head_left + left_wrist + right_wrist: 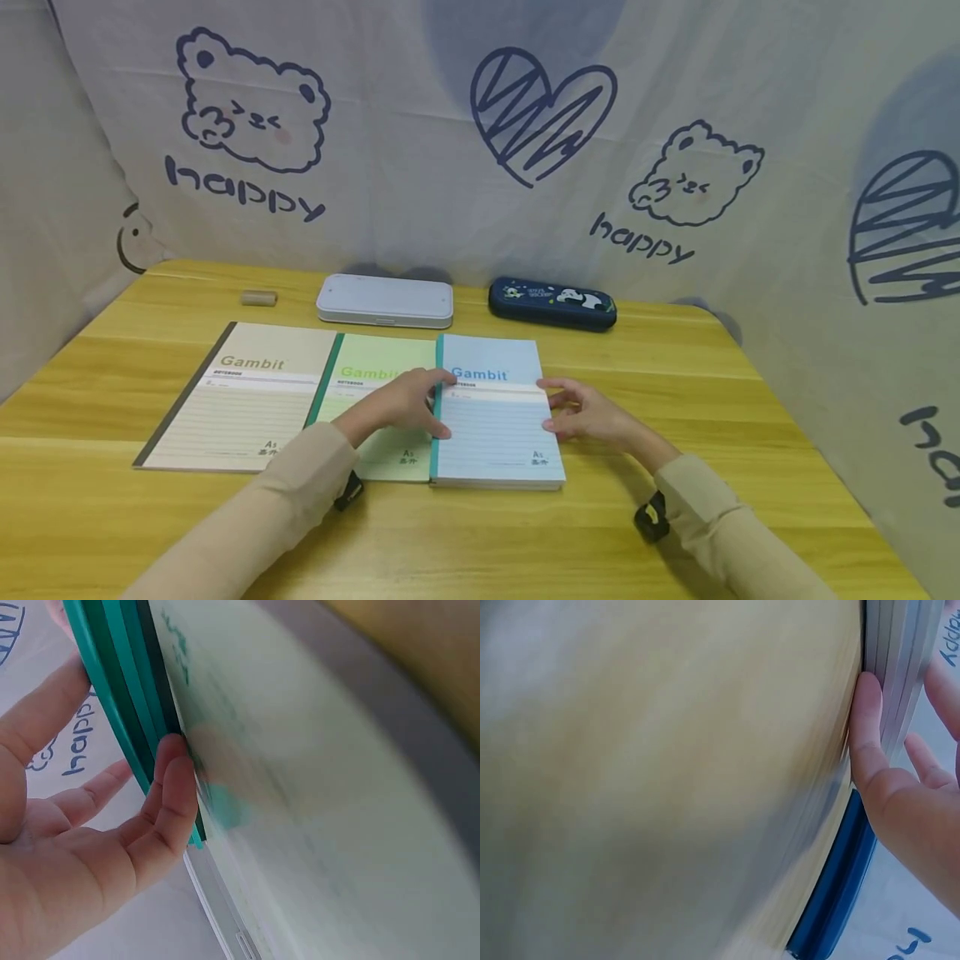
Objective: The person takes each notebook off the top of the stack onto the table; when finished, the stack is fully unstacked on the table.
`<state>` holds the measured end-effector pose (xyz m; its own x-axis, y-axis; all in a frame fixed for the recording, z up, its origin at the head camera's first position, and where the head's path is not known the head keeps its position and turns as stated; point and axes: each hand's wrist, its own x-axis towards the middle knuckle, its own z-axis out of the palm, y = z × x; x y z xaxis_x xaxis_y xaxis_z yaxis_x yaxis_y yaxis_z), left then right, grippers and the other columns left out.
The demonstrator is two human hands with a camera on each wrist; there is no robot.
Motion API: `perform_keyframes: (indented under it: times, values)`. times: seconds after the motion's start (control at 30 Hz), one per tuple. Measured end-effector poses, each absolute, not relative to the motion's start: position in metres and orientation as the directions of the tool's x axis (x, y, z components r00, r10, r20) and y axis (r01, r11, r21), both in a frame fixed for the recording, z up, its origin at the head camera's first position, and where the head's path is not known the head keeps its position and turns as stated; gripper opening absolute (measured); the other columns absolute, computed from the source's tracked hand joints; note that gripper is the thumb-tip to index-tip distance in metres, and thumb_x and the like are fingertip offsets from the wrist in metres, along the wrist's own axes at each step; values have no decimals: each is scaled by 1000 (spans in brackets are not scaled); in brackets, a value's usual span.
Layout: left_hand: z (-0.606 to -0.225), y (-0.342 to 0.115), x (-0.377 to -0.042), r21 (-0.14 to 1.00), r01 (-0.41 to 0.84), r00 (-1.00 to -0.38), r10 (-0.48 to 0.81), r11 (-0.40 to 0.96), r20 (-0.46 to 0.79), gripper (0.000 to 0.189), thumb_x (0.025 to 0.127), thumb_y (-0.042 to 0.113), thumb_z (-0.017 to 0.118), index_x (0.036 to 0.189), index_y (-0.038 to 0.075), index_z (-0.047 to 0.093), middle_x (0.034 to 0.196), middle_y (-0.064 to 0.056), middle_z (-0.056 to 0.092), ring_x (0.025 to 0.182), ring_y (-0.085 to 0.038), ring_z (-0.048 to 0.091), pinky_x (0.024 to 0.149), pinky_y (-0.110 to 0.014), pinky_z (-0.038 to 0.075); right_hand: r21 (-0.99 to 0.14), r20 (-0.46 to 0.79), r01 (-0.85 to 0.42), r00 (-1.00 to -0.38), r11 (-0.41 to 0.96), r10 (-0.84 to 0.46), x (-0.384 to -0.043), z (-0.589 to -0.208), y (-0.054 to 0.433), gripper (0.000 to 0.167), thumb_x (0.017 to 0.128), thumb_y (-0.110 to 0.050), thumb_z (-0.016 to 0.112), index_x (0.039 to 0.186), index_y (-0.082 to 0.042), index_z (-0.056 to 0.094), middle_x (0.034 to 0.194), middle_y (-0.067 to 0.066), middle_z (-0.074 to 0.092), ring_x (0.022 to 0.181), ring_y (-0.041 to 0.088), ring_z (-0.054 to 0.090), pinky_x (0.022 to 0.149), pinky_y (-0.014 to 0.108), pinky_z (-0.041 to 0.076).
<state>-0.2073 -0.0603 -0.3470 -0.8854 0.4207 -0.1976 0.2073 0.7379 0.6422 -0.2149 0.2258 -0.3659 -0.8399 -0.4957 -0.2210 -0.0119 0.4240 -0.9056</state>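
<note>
A stack of several notebooks [491, 433] with a pale blue one on top lies on the table, its teal spine facing left. Against that spine rest the fingertips and thumb of my left hand [408, 404]; its loosely bent fingers touch the layered spines [124, 682] in the left wrist view. On the opposite side, my right hand [592, 415] presses its fingertips to the page edges [900, 667], fairly straight in the right wrist view. Beside the stack, partly behind my left hand, lies a green notebook [371, 462]. Left of that lies a beige notebook [225, 417] with a dark spine.
Behind the notebooks sit a white case [385, 300] and a navy panda pencil case [552, 304]. A small tan cylinder [258, 297] lies at the back left. The wooden table [675, 367] backs onto a printed curtain [397, 125].
</note>
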Motion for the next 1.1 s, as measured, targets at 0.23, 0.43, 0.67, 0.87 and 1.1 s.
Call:
perform_keyframes:
  times: [0.23, 0.43, 0.67, 0.87, 1.1]
  values:
    - [-345, -61, -207, 663, 190, -884, 420, 724, -205, 69, 67, 13, 78, 128, 8, 46, 121, -14, 50, 104, -27, 50, 85, -39, 41, -895, -200, -51, -842, 442, -501, -215, -367, 226, 66, 81, -7, 65, 136, 1, 31, 112, 24, 41, 78, 21, 53, 66, 36, 49]
    - [-344, -61, -207, 674, 155, -898, 387, 722, -207, 71, 66, 11, 79, 128, 9, 45, 116, -15, 51, 102, -28, 51, 83, -38, 42, -887, -197, -63, -844, 457, -498, -215, -366, 226, 66, 80, -8, 66, 136, 1, 30, 113, 24, 41, 78, 21, 53, 65, 35, 48]
    - [-345, -62, -208, 702, 124, -915, 354, 702, -192, 75, 65, 7, 79, 131, 10, 42, 117, -13, 49, 94, -25, 54, 82, -38, 43, -891, -205, -50, -842, 450, -499, -215, -365, 225, 70, 79, -8, 67, 137, 1, 28, 113, 24, 42, 77, 20, 53, 66, 34, 48]
    - [-343, -67, -207, 791, 95, -929, 339, 604, -147, 90, 61, -5, 78, 137, 17, 35, 117, -17, 47, 84, -24, 54, 75, -37, 43, -895, -217, -29, -844, 445, -491, -215, -365, 225, 71, 78, -4, 67, 137, 1, 27, 113, 23, 42, 75, 19, 53, 66, 32, 49]
    - [-343, -76, -207, 917, -16, -906, 382, 397, -181, 85, 62, -18, 68, 135, 16, 41, 123, -23, 39, 89, -28, 49, 73, -34, 43, -883, -215, -46, -846, 467, -489, -214, -364, 224, 69, 79, -4, 67, 136, 3, 28, 112, 22, 43, 75, 19, 52, 66, 32, 48]
